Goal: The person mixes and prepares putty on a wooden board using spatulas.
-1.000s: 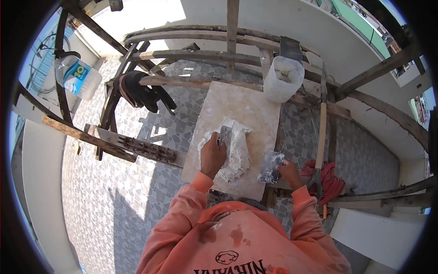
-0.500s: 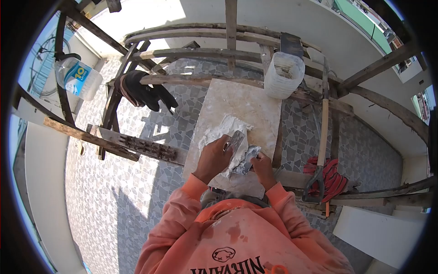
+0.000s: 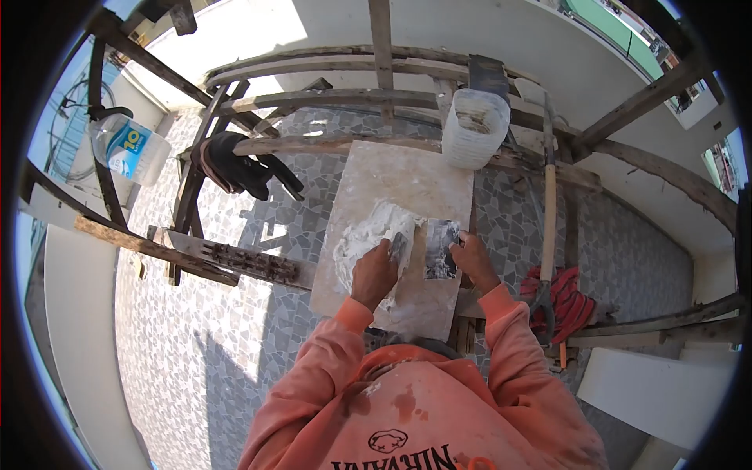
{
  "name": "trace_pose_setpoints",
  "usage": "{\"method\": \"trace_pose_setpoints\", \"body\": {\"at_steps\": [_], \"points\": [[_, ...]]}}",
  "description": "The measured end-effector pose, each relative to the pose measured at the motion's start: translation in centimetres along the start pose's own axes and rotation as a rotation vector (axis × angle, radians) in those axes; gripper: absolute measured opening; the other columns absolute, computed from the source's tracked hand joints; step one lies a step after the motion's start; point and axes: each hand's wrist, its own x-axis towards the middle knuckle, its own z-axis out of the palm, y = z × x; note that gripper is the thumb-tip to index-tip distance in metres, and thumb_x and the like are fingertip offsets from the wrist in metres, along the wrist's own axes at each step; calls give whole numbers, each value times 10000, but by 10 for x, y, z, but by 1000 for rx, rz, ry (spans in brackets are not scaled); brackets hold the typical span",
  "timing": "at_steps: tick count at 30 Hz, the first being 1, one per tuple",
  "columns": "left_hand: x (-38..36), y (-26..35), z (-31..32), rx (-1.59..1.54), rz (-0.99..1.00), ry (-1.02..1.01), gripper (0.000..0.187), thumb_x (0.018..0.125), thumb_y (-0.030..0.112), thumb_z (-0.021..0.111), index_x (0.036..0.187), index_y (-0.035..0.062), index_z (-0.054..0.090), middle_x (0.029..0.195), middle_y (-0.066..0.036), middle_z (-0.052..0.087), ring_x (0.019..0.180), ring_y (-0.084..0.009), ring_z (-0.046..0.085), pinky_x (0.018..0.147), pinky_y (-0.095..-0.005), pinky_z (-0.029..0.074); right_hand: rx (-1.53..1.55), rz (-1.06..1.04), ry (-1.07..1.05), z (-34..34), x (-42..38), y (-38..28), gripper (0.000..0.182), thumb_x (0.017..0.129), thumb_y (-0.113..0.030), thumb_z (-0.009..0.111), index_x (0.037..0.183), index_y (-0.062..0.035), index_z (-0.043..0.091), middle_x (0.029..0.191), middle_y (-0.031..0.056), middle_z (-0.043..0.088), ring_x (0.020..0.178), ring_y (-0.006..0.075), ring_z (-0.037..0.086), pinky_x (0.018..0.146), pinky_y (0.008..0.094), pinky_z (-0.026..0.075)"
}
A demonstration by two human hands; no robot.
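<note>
A beige tile (image 3: pixel 407 176) lies across wooden scaffold poles and serves as a mixing board. A mound of white putty (image 3: pixel 362 236) sits on its left half. My left hand (image 3: pixel 374 274) grips a putty knife (image 3: pixel 397 245) whose blade rests in the putty. To the right, my right hand (image 3: pixel 470 258) holds a second, wider putty knife (image 3: pixel 441 249), its smeared blade flat over the tile beside the mound. Both sleeves are orange.
A white bucket (image 3: pixel 474 129) with putty stands at the tile's far right corner. A long-handled shovel (image 3: pixel 547 211) and red cloth (image 3: pixel 568 301) lie to the right. Dark gloves (image 3: pixel 239 166) hang on a pole; a plastic water bottle (image 3: pixel 129 147) hangs at left. A patterned floor lies far below.
My right hand came in and met the left over the putty, then drew back to the right with its knife. The left knife stayed in the putty mound.
</note>
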Motion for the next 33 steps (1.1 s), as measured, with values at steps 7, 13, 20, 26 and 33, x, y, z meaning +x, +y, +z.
{"method": "trace_pose_setpoints", "body": {"at_steps": [7, 13, 20, 26, 33], "points": [[-13, -1, -7, -65, -41, 79, 270, 854, 171, 585, 1063, 10, 528, 926, -248, 647, 858, -454, 613, 745, -534, 473, -187, -110, 27, -15, 120, 79, 362, 678, -98, 521, 969, 80, 642, 855, 325, 635, 856, 435, 649, 737, 451, 481], [-23, -5, -6, -90, -59, 137, 261, 848, 172, 598, 1042, 10, 534, 878, -247, 644, 828, -455, 611, 724, -529, 472, -87, -245, -361, 39, 151, 40, 344, 700, -112, 556, 980, 69, 642, 867, 300, 640, 847, 350, 656, 728, 413, 480], [-36, -12, -17, -232, -131, 345, 220, 829, 160, 645, 961, 21, 538, 724, -207, 625, 679, -409, 620, 617, -475, 464, -325, -502, -459, 28, 93, -48, 278, 794, -143, 602, 1028, 1, 650, 861, 266, 647, 843, 343, 671, 748, 412, 500], [-21, 12, -11, -353, -222, 572, 205, 841, 171, 652, 885, 15, 528, 678, -191, 600, 605, -374, 602, 566, -441, 450, -370, -451, -300, 53, 39, -61, 218, 789, -129, 542, 944, -10, 636, 801, 267, 638, 779, 435, 638, 720, 475, 497], [5, 22, 14, -323, -208, 487, 203, 827, 134, 616, 918, 13, 480, 699, -226, 606, 674, -440, 604, 607, -507, 457, -207, -397, -278, 38, 13, -67, 209, 796, -127, 589, 940, 23, 607, 807, 262, 636, 769, 412, 643, 688, 449, 485]]}}
